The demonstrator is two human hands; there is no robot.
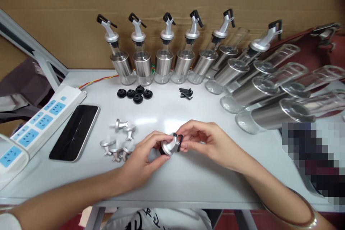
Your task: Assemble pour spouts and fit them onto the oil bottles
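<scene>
Between both hands, low over the table's front half, is a silver pourer spout (169, 146) with a black base and a black lever (180, 143). My left hand (147, 153) grips the spout by its round base, thumb in front and fingers behind. With thumb and fingertips my right hand (202, 139) pinches the black lever at the spout's right side. To the left of my left hand lie several loose silver spout bodies (115, 149). Farther back are several black rubber stoppers (137, 98) and a small pile of black lever pieces (185, 93).
Along the back stand several glass-and-steel bottles with spouts (164, 63); more bottles without spouts (258, 104) crowd the right. A phone (74, 133) and a white power strip (40, 125) lie at left. A reddish-brown bag (318, 43) sits behind the right-hand bottles.
</scene>
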